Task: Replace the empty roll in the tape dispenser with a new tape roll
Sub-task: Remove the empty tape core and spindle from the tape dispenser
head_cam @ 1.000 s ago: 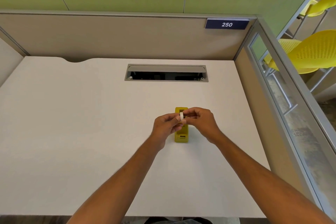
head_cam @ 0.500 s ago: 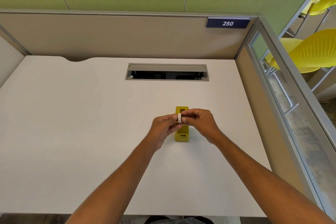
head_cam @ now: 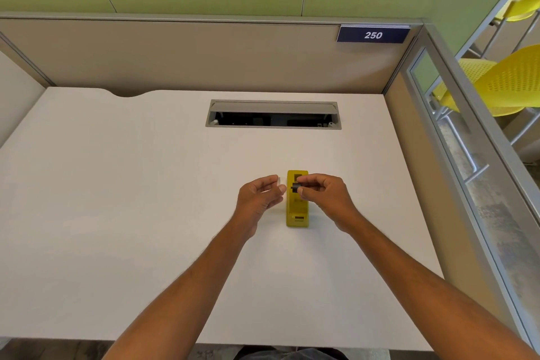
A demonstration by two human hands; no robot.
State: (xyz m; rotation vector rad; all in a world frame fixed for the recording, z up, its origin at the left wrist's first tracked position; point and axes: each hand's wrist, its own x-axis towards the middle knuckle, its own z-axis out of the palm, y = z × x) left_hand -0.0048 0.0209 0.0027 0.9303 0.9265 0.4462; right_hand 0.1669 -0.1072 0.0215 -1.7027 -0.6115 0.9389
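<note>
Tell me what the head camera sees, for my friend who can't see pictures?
Two bare hands work over a yellow tape dispenser on a white desk. The right hand pinches a small black spindle above the dispenser, and the left hand holds a small white ring beside it. Tan panels surround the desk.

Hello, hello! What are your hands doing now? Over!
Left hand pinches white ring. Right hand pinches small black spindle over yellow plastic tape dispenser. Nothing blocking.
</note>
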